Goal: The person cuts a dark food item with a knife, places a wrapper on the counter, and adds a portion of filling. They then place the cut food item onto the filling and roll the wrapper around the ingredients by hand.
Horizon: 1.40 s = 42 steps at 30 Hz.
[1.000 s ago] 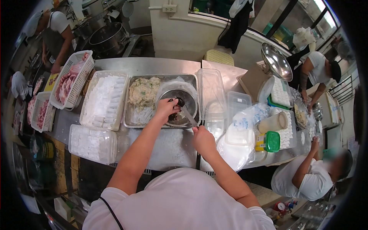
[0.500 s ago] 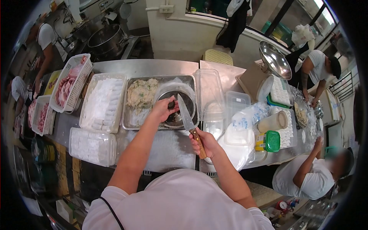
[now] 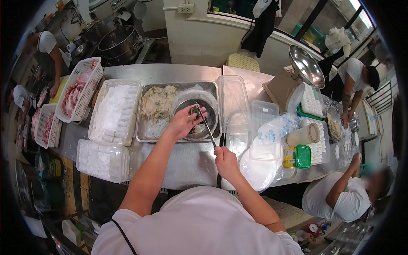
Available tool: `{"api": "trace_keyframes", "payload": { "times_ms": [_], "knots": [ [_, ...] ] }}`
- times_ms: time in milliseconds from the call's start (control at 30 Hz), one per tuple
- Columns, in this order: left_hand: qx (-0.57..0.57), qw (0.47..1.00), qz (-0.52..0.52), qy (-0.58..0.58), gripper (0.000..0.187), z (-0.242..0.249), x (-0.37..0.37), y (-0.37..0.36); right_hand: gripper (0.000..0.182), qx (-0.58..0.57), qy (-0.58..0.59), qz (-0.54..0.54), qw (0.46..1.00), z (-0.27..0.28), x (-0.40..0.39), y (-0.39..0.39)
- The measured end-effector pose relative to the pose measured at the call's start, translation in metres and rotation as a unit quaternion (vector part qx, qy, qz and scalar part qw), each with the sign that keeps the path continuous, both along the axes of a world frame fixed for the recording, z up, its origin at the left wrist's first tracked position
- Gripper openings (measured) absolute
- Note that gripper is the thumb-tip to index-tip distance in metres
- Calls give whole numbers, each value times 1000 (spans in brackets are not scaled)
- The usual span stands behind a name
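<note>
The right hand [image 3: 226, 162] grips the knife [image 3: 208, 126] by its handle, the blade slanting far and left over the metal bowl [image 3: 214, 112]. The left hand [image 3: 185, 122], palm up, holds a small dark piece [image 3: 195, 111], perhaps mushroom, beside the blade. The bowl sits in the steel tray [image 3: 147, 140], right of the pale filling [image 3: 158, 102].
</note>
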<state>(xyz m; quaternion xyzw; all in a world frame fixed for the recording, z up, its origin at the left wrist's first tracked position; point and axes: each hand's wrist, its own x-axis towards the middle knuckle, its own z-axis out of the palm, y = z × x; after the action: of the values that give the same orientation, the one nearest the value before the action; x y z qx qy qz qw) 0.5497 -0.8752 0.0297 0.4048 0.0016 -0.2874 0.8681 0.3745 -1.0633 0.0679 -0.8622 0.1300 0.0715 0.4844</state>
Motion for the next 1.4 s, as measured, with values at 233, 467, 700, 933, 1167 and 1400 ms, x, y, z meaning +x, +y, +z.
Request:
{"api": "trace_keyframes", "payload": {
  "times_ms": [233, 467, 700, 933, 1167, 1400],
  "knots": [
    [21, 999, -28, -14, 40, 11, -8, -1, 47, -41, -15, 8, 999, 12, -9, 3],
    [25, 998, -41, -27, 39, 12, -9, -3, 48, -55, -25, 9, 998, 9, -16, 4],
    [11, 999, -46, -14, 40, 19, -14, -5, 48, -73, -13, 15, 997, 7, -18, 6],
    [-2, 1000, -17, 8, 38, 21, -18, -9, 49, -59, -38, 28, 997, -14, -13, 2],
    [35, 997, -63, -15, 34, 9, -9, 4, 45, 398, 250, -27, 882, 22, -8, -17],
    [-62, 990, -114, 46, 33, -6, -11, 13, 51, 626, 330, 12, 706, 1, -17, -38]
  ]
}}
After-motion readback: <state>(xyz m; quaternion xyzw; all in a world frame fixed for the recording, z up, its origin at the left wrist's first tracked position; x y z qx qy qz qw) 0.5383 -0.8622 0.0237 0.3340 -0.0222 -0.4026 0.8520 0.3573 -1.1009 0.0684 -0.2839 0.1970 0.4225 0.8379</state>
